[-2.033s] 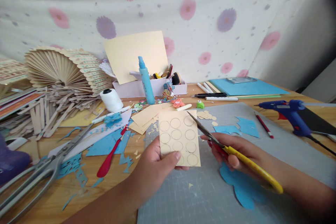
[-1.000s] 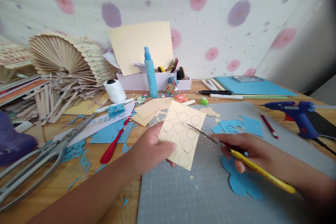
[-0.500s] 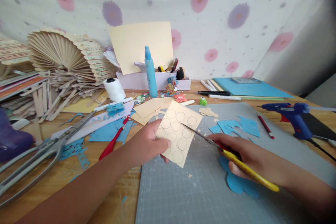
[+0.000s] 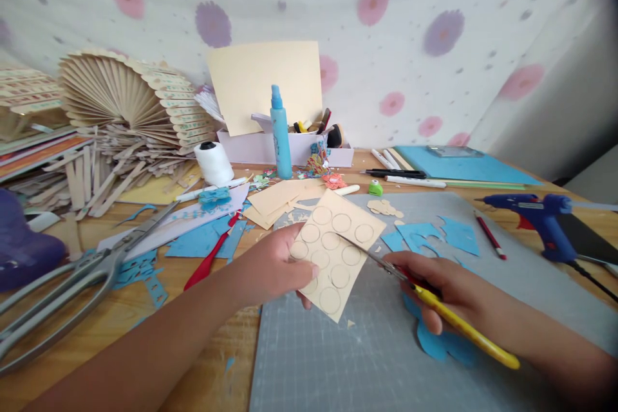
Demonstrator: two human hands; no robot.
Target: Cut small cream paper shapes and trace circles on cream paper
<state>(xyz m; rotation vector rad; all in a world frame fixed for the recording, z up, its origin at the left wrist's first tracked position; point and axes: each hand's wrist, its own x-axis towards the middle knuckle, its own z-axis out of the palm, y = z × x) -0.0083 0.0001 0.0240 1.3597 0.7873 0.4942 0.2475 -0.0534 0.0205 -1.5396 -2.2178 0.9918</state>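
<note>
My left hand [image 4: 284, 265] pinches the left edge of a cream paper sheet [image 4: 355, 256] marked with several drawn circles, thumb on top. The sheet is held tilted above the grey cutting mat [image 4: 309, 360]. In my right hand [image 4: 449, 277] is a pair of scissors [image 4: 458, 325] with yellow and red handles. Its blades cross the sheet from the right, the tip near the upper middle circle. Whether the blades are cutting I cannot tell. Below my right hand lies a blue scalloped paper shape [image 4: 432, 338], partly hidden by it.
Large metal shears [image 4: 103, 267] and a red-handled tool [image 4: 215, 251] lie left. Blue paper scraps [image 4: 422, 236], cut cream circles [image 4: 383, 207], a red pencil [image 4: 490, 236] and a blue glue gun [image 4: 535, 206] are right. A blue spray bottle [image 4: 280, 141] stands behind.
The sheet and both hands have shifted slightly right and down in view, with the whole scene moving a little right. The scissors stay over the sheet.
</note>
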